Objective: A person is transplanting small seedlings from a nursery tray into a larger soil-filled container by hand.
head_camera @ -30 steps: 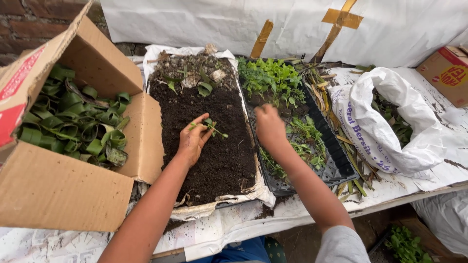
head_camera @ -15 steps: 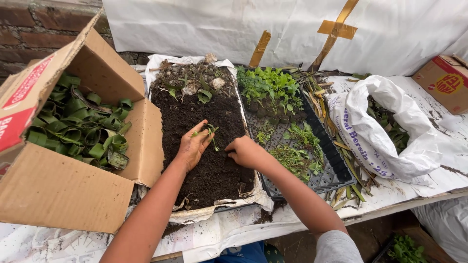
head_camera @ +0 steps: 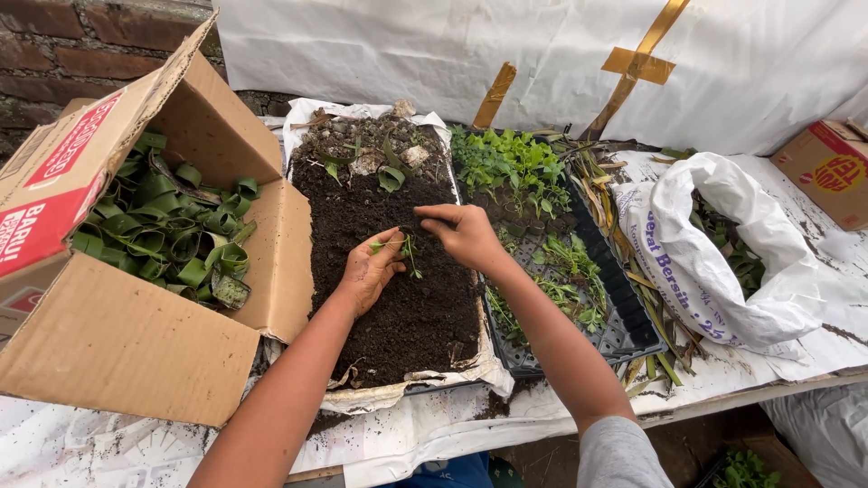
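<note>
- Far left: open cardboard box (head_camera: 136, 343), tipped on its side, filled with curled green leaf strips (head_camera: 167, 235) rolled into small rings.
- Just right of the box: tray of dark soil (head_camera: 398, 316) lined with white plastic, dry scraps and a few leaves piled at its far end.
- On the soil, near the middle: left hand (head_camera: 369, 276), fingers closed lightly around 1 small green seedling (head_camera: 404, 248), thin stem and leaves showing between thumb and forefinger.
- Touching close beside it: right hand (head_camera: 466, 237), fingers pinched together and pointing toward the seedling, seemingly empty; cannot tell whether the tips grip the stem.
- Worth doing here, as a judgement: keep the grip on the stem soft, support roots from below with soil, avoid crushing the leaves, press soil gently around the base.
- Right of the soil: black cell tray (head_camera: 579, 298) holding more green seedlings, denser at the far end.
- Beside that: long dried leaves (head_camera: 633, 262) lying along the bench (head_camera: 723, 380).
- Further right: white plastic sack (head_camera: 705, 271), open, green leaves inside.
- Far right corner: second small cardboard box (head_camera: 827, 172).
</note>
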